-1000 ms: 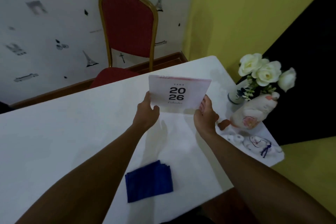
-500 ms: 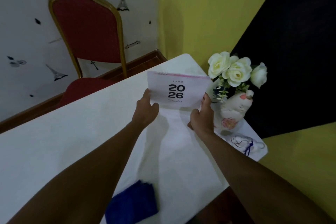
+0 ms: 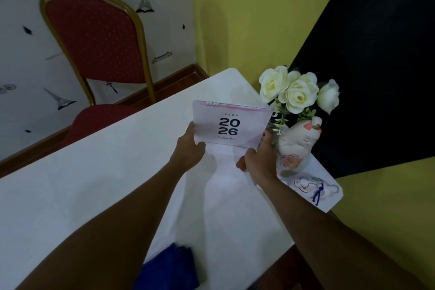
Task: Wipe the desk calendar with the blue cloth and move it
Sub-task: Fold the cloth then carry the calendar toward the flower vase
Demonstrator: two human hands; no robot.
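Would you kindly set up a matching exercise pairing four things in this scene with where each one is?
1. calendar
2. cloth
3. chair
4. roses

A. near table edge, under the left forearm
B. beyond the table's far side
C. held by both hands
D. table's right end, beside the calendar

Pairs: 1-C, 2-A, 3-B, 4-D

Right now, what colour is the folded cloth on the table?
Deep blue folded cloth, seen in the head view.
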